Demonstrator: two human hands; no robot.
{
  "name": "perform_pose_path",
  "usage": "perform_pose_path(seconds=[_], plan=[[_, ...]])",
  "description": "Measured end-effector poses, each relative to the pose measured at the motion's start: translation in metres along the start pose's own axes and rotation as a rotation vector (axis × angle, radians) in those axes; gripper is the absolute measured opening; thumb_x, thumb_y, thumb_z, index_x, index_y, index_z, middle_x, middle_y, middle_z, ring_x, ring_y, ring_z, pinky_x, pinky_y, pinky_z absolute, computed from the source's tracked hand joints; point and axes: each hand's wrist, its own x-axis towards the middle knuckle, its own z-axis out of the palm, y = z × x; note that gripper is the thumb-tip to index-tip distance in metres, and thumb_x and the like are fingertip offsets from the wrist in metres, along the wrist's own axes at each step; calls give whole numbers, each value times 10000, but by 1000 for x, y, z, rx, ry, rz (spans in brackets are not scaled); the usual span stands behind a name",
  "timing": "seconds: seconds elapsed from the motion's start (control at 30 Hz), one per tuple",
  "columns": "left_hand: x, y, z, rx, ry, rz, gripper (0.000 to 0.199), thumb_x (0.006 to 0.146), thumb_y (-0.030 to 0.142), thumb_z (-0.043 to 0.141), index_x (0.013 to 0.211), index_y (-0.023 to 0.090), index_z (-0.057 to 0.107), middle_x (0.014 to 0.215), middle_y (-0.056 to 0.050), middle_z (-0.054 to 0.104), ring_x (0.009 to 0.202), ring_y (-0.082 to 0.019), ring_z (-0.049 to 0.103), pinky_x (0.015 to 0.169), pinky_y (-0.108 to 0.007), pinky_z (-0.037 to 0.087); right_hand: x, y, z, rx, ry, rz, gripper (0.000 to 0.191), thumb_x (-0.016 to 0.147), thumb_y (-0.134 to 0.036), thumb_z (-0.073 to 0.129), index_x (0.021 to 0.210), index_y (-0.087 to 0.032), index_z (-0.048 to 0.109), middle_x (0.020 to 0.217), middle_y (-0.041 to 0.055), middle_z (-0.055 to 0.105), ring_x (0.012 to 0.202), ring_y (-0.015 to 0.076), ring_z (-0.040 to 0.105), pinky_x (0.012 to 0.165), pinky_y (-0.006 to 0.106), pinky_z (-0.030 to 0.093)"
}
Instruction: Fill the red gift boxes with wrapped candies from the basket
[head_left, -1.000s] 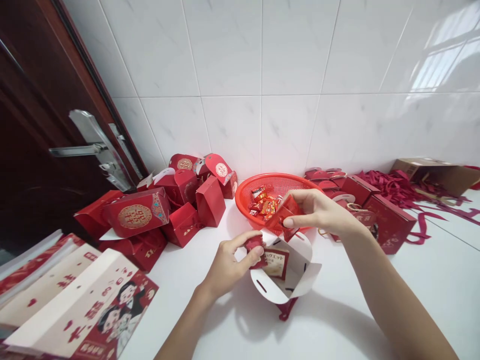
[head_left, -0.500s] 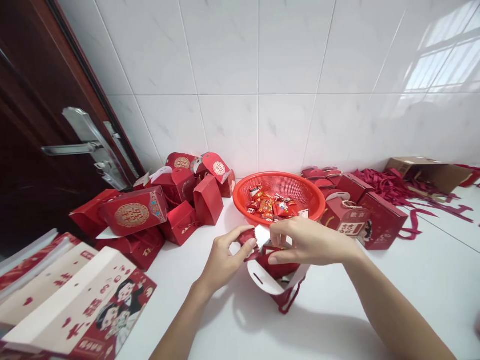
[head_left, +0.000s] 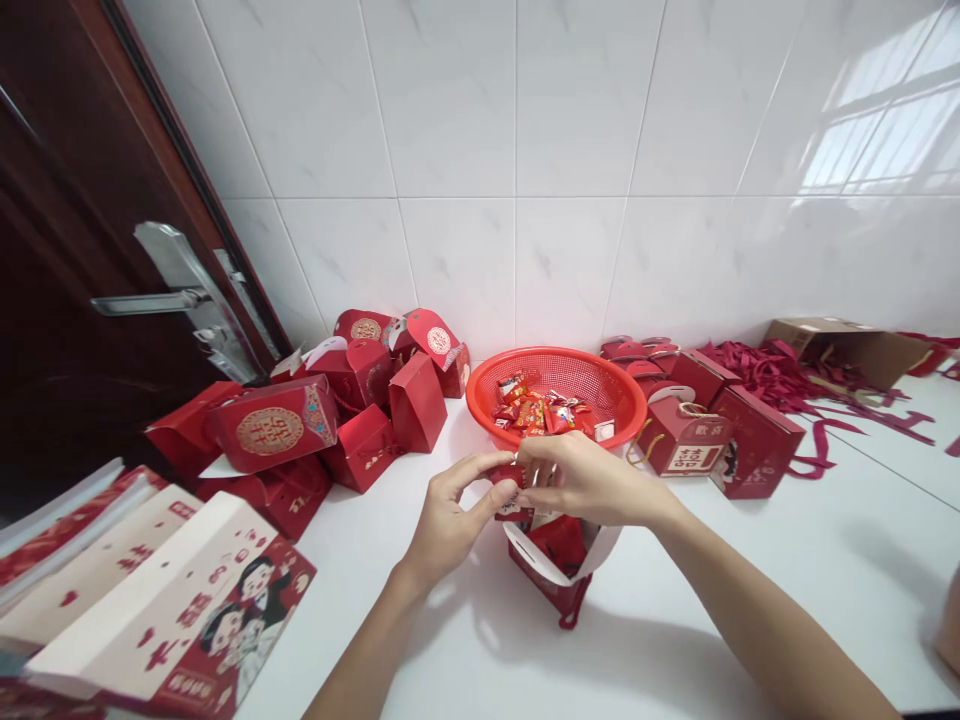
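A small open red box with white inner flaps stands on the white table, with red packets inside. Above its far left edge, my left hand pinches a small red item between thumb and fingers. My right hand reaches in from the right, its curled fingertips at that same item; part of it is hidden behind the fingers. Just beyond the hands sits a red mesh basket holding wrapped candies.
Red gift boxes are piled at the left, with larger printed boxes in the near left. More boxes, dark red ribbons and a cardboard box lie along the wall at right. A door stands far left.
My right hand has moved left from over the open box to the small item in my left hand. More of the packets inside the box now shows.
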Motion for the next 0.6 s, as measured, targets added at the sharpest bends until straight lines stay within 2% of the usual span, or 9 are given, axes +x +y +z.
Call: perform_pose_path(seconds=[0.07, 0.17, 0.23, 0.37, 0.5, 0.6], plan=[[-1, -1, 0, -15, 8, -20, 347, 845, 402, 740, 1124, 197, 741, 1010, -78, 780, 936, -225, 727, 886, -350, 598, 1, -1, 3, 51, 33, -38, 117, 852, -144, 677, 842, -194, 572, 772, -9, 682, 682, 140, 629, 629, 234, 431], [-2, -2, -2, -41, 0, -7, 408, 857, 385, 727, 1221, 205, 683, 1068, -84, 769, 998, -231, 717, 918, -362, 587, -3, -1, -4, 48, 41, -59, 124, 835, -112, 651, 870, -202, 574, 760, -21, 675, 672, 136, 622, 625, 232, 439], [-2, 0, -3, -16, -25, 31, 356, 882, 364, 698, 1200, 205, 680, 1109, -94, 753, 1038, -234, 701, 940, -365, 570, -7, -2, -13, -8, -22, -51, 102, 838, -128, 650, 877, -201, 591, 755, -16, 680, 675, 142, 626, 619, 235, 437], [0, 4, -4, 122, -63, 95, 213, 893, 316, 672, 1074, 215, 720, 1112, -88, 727, 1071, -233, 672, 977, -377, 533, -17, -2, -31, -161, -232, 5, 77, 879, -235, 670, 946, -199, 657, 838, 19, 725, 723, 166, 655, 641, 252, 440], [1, 4, -5, 192, -100, 91, 204, 872, 313, 683, 1053, 233, 735, 1222, -102, 679, 1165, -263, 638, 1032, -424, 501, -27, 0, -46, -241, -158, 41, 232, 914, -370, 642, 1073, -205, 681, 974, 56, 732, 821, 199, 666, 674, 271, 454], [1, 2, -6, 232, -155, 50, 251, 842, 326, 711, 1078, 244, 738, 1305, -111, 638, 1233, -289, 610, 1060, -439, 489, -38, 3, -58, -226, -121, 54, 328, 912, -450, 627, 1121, -202, 676, 980, 69, 731, 836, 216, 671, 675, 283, 470]])
